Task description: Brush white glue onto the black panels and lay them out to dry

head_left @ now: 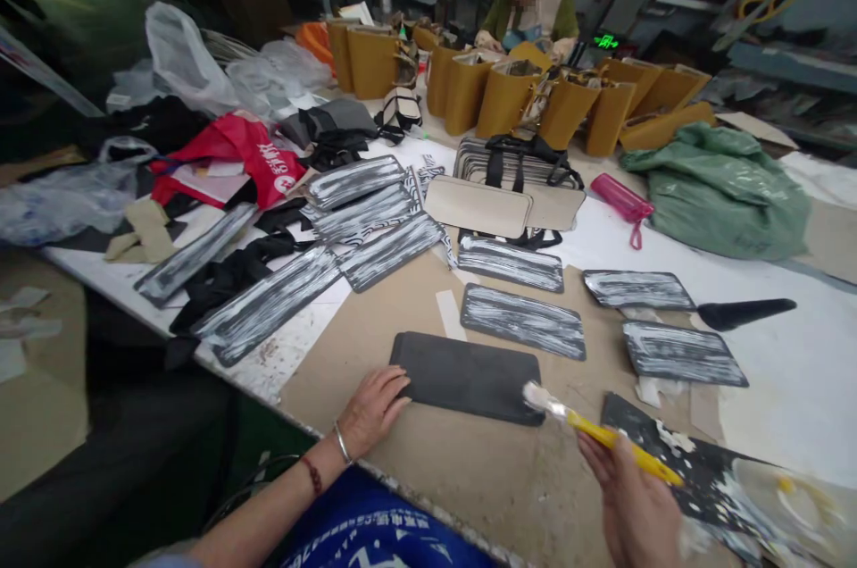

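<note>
A plain black rectangular panel (469, 376) lies on brown board near the table's front edge. My left hand (371, 412) rests at its left end, fingertips on the panel, fingers extended and slightly apart. In my right hand (633, 492) is a yellow-handled brush (606, 436), whose white-coated bristles are at the panel's right end. Beyond the panel lie black panels streaked with white, among them one just behind (522, 321) and one at the right (684, 354). A glue-spattered black sheet (703, 465) lies beside my right hand.
A person (528, 1) works across the table behind several mustard-coloured bags (507, 99). Stacked beige panels (478, 204) sit mid-table. Green cloth (727, 193), a pink pouch (619, 197) and a black tool (746, 313) are at right; a red bag (234, 159) is at left.
</note>
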A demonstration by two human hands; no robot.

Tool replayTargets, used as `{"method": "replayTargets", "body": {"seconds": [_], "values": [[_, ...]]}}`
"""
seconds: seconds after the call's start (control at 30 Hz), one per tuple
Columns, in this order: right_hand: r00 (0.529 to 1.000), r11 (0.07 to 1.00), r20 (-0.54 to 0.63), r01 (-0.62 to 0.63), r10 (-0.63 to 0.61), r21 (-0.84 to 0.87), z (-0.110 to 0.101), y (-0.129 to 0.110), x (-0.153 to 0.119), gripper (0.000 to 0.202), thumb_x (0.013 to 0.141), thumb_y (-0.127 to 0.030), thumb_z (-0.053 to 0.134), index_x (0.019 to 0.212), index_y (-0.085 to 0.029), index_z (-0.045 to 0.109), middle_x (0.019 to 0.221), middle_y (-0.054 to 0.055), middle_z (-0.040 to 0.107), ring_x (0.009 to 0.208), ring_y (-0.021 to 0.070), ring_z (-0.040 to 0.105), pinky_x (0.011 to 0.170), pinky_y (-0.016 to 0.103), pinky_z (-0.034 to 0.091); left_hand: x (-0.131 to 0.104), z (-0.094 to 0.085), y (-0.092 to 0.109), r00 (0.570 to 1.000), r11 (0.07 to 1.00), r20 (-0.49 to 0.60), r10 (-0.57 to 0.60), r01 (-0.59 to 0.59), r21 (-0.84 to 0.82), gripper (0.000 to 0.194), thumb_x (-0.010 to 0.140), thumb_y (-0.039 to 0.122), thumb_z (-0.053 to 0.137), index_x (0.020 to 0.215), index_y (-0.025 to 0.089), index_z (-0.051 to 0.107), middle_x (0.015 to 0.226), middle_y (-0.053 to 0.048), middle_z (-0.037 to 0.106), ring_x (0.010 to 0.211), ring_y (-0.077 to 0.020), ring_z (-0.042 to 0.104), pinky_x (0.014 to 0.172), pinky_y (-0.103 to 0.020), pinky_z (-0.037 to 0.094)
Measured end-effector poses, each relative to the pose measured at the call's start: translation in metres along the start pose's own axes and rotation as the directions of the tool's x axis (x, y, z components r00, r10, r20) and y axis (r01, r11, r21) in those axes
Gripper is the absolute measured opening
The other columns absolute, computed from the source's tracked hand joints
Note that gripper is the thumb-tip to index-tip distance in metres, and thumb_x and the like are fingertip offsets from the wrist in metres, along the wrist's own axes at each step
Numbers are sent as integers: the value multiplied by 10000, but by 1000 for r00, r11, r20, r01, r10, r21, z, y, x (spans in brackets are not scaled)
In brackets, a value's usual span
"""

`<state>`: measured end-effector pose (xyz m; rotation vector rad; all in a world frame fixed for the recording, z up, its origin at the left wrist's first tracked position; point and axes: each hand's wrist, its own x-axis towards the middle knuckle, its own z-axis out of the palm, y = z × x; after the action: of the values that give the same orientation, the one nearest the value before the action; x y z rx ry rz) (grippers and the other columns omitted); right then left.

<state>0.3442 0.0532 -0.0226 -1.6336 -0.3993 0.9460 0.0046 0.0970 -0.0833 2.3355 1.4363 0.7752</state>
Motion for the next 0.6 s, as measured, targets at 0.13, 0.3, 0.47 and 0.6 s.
{"method": "replayTargets", "body": {"seconds": [0.13, 0.3, 0.47, 0.6], "values": [[989, 999, 146, -32, 26, 42, 110, 19, -24, 417, 694, -474, 625, 899, -115, 571, 780, 52, 678, 779, 217, 658, 790, 374, 536, 4, 3, -22, 985, 992, 121, 126, -127, 0, 267, 827, 228, 506, 1087, 178, 541, 1131, -103, 574, 1126, -230, 481, 916, -426, 448], [971, 1000, 239, 13, -9, -15, 180, 34, -39, 426, 672, -497, 621, 876, -125, 580, 775, 45, 679, 749, 224, 662, 732, 368, 558, 7, 5, -37, 965, 983, 187, 182, -178, -35, 248, 790, 174, 546, 1037, 178, 568, 1106, -94, 591, 1090, -235, 501, 889, -423, 447], [968, 997, 249, 22, -2, -80, 201, 49, -40, 432, 646, -500, 626, 863, -129, 588, 729, 52, 681, 726, 237, 662, 687, 362, 558, 9, 3, -41, 964, 979, 175, 202, -192, -74, 254, 782, 179, 564, 1037, 184, 571, 1090, -84, 601, 1059, -237, 514, 871, -419, 439], [981, 979, 194, 54, -15, -197, 196, 56, -32, 456, 690, -513, 575, 919, -119, 583, 744, 80, 687, 748, 241, 661, 708, 365, 542, 10, 2, -45, 958, 975, 187, 218, -203, -92, 249, 800, 198, 539, 1046, 194, 572, 1082, -88, 602, 1062, -231, 512, 876, -419, 429]]}}
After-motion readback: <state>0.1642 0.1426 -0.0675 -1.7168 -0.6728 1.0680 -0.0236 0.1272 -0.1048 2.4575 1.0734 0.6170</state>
